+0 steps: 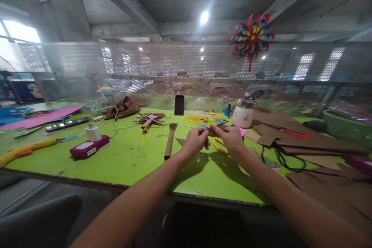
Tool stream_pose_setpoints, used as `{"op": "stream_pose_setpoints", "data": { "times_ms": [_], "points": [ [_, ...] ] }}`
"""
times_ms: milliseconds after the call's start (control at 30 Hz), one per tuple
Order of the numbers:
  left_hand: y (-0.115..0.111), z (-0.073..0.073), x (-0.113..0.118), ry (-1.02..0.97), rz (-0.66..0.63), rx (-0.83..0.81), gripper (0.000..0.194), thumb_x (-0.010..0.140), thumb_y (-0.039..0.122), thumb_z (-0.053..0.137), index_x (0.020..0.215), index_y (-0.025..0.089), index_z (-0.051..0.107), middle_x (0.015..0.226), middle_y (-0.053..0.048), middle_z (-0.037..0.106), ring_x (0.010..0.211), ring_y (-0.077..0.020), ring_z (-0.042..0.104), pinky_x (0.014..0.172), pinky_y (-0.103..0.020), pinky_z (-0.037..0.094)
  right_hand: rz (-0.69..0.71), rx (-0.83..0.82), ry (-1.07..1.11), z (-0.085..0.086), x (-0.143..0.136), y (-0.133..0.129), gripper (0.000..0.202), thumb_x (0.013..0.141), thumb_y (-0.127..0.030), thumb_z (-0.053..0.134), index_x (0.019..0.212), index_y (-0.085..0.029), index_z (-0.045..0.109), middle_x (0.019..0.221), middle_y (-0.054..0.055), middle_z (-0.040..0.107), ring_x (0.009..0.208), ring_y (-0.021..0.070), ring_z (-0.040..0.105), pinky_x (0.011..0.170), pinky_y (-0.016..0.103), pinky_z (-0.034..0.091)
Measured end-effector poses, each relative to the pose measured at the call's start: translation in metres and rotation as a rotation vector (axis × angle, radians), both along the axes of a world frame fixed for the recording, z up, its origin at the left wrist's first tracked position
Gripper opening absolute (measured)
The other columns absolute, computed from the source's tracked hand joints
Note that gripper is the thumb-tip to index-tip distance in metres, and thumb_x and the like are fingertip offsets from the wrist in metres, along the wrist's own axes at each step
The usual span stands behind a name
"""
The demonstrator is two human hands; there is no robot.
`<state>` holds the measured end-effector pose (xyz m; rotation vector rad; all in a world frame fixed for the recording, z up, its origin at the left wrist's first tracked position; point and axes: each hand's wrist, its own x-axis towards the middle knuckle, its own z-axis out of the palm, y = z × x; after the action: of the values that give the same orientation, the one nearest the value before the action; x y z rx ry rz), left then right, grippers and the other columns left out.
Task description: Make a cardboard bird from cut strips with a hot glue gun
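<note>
My left hand [197,139] is closed in a pinch above the green table, its fingertips close to those of my right hand. What sits between the left fingers is too small to make out. My right hand [231,137] is closed too, with a small piece of brown paper [222,123] showing at its fingers. Under it on the table lies a yellow-handled pair of scissors [219,146], partly hidden. A brown paper roll with a frayed top [170,141] lies left of my hands. Behind them is a heap of yellow paper shreds [200,117].
A whitish kettle-shaped bottle [243,114] and brown paper sheets [314,131] with black cables stand or lie right. At left are a purple power strip [89,146], a yellow glue gun [29,151] and pink paper [49,118]. A dark phone [179,105] stands behind.
</note>
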<state>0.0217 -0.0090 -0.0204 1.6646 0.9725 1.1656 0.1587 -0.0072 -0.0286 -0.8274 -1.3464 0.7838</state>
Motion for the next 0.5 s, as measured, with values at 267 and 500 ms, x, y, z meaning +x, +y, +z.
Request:
{"op": "stream_pose_setpoints", "data": {
  "times_ms": [267, 500],
  "points": [
    [-0.0005, 0.0037, -0.0050, -0.145, -0.087, -0.142, 0.033, 0.082, 0.035, 0.033, 0.072, 0.013, 0.055, 0.051, -0.005, 0.058, 0.038, -0.0096, 0.050, 0.038, -0.021, 0.031, 0.038, -0.016, 0.029, 0.0020, 0.0014, 0.0002, 0.028, 0.068, -0.040, 0.067, 0.072, -0.013, 0.071, 0.069, 0.008, 0.069, 0.063, 0.0167, 0.061, 0.062, 0.031, 0.052],
    [0.0035, 0.0001, -0.0025, 0.000, -0.007, -0.024, 0.018, 0.076, 0.021, 0.044, 0.059, 0.015, 0.049, 0.044, 0.001, 0.052, 0.035, -0.0070, 0.047, 0.034, -0.018, 0.028, -0.013, 0.087, -0.135, 0.0006, 0.0013, -0.0029, 0.026, 0.069, -0.040, 0.066, 0.075, -0.015, 0.071, 0.071, 0.005, 0.067, 0.060, 0.0144, 0.057, 0.056, 0.027, 0.049]
  ]
}}
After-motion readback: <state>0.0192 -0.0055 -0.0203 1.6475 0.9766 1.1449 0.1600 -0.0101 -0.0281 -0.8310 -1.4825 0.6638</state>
